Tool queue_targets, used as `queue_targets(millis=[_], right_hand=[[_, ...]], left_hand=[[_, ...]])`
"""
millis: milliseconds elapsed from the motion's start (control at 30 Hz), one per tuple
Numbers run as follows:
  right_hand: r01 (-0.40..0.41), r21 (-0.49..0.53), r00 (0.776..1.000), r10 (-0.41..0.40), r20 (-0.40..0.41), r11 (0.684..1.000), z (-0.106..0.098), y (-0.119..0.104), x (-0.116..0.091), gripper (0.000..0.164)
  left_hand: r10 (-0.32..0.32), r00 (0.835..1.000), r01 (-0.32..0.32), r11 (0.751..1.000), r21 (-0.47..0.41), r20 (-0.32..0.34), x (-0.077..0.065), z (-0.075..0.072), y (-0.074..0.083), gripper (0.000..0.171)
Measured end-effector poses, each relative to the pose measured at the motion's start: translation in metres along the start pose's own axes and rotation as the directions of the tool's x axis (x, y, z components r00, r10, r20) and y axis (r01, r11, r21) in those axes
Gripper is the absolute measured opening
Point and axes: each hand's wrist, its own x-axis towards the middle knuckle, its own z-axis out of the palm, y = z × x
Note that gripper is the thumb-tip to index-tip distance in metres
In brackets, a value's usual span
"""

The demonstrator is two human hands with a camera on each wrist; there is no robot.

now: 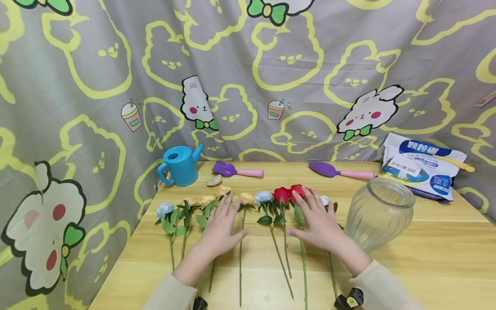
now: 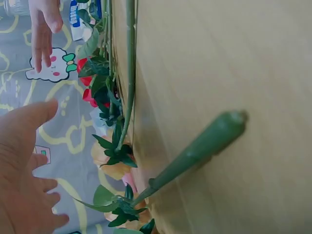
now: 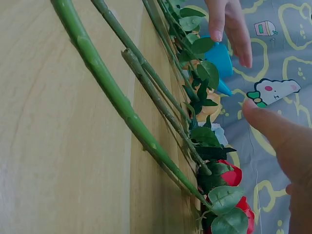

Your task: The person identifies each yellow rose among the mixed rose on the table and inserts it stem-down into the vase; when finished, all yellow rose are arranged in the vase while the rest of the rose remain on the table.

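Observation:
Artificial roses lie in a row across the table, blooms toward the back and stems toward the front. In the head view, a blue rose (image 1: pixel 164 210) lies leftmost, then several yellow roses (image 1: pixel 246 198), another blue rose (image 1: pixel 263 196), two red roses (image 1: pixel 281 194) and a white rose (image 1: pixel 324 199). My left hand (image 1: pixel 221 226) is over the yellow roses, fingers spread, holding nothing. Over the red and white roses, my right hand (image 1: pixel 319 220) has its fingers spread too and partly hides them. Both wrist views show the hands apart from the stems. A clear glass vase (image 1: pixel 377 219) stands right of my right hand.
A blue watering can (image 1: pixel 183 167) stands back left, beside a stone (image 1: pixel 214 180) and a purple shovel (image 1: pixel 224 168) with a pink handle. Farther right lie a purple trowel (image 1: pixel 324 168) and a printed bag (image 1: pixel 418 168), with a patterned curtain (image 1: pixel 240 64) behind.

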Motion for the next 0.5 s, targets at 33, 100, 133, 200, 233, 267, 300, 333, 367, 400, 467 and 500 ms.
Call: queue_targets(millis=[33, 100, 133, 200, 233, 267, 300, 333, 367, 400, 467, 500], right_hand=[[0.003, 0.017, 1.0, -0.002, -0.011, 1.0, 0.0, 0.0, 0.0, 0.101], [0.012, 0.064, 0.999, -0.01, -0.039, 0.998, -0.002, 0.0, -0.001, 0.097], [0.016, 0.098, 0.998, -0.011, -0.056, 0.995, -0.005, 0.0, -0.001, 0.095], [0.035, 0.166, 0.994, -0.017, -0.108, 0.985, -0.011, -0.001, -0.004, 0.09], [0.043, 0.198, 0.991, -0.016, -0.136, 0.979, -0.015, -0.002, -0.006, 0.087], [0.05, 0.229, 0.986, -0.012, -0.164, 0.972, -0.02, -0.002, -0.009, 0.084], [0.064, 0.257, 0.979, -0.011, -0.203, 0.964, -0.026, -0.003, -0.011, 0.082], [0.087, 0.283, 0.969, -0.016, -0.246, 0.955, -0.033, -0.003, -0.015, 0.079], [0.125, 0.298, 0.955, -0.032, -0.296, 0.946, -0.04, -0.002, -0.018, 0.075], [0.175, 0.307, 0.932, -0.057, -0.357, 0.936, -0.048, 0.0, -0.02, 0.071], [0.296, 0.306, 0.868, -0.121, -0.482, 0.905, -0.065, 0.002, -0.025, 0.062], [0.362, 0.283, 0.818, -0.157, -0.553, 0.888, -0.074, 0.003, -0.027, 0.058]], left_hand=[[0.014, 1.0, -0.014, 1.0, -0.023, -0.013, 0.0, -0.001, 0.0, 0.079], [0.032, 0.999, -0.033, 0.997, -0.068, -0.022, -0.002, -0.003, 0.002, 0.065], [0.04, 0.999, -0.042, 0.995, -0.089, -0.02, -0.003, -0.005, 0.003, 0.059], [0.051, 0.999, -0.051, 0.991, -0.123, -0.004, -0.006, -0.008, 0.006, 0.047], [0.054, 0.999, -0.053, 0.989, -0.136, 0.005, -0.008, -0.01, 0.007, 0.043], [0.056, 0.998, -0.054, 0.988, -0.143, 0.012, -0.01, -0.011, 0.008, 0.04], [0.059, 0.998, -0.056, 0.987, -0.15, 0.014, -0.011, -0.013, 0.009, 0.038], [0.059, 0.998, -0.056, 0.987, -0.149, 0.014, -0.013, -0.015, 0.009, 0.036], [0.056, 0.998, -0.054, 0.987, -0.15, 0.01, -0.015, -0.016, 0.009, 0.035], [0.05, 0.999, -0.048, 0.987, -0.152, 0.006, -0.017, -0.017, 0.009, 0.034], [0.036, 0.999, -0.037, 0.988, -0.148, -0.005, -0.02, -0.02, 0.008, 0.032], [0.029, 1.0, -0.029, 0.989, -0.145, -0.008, -0.021, -0.022, 0.007, 0.032]])
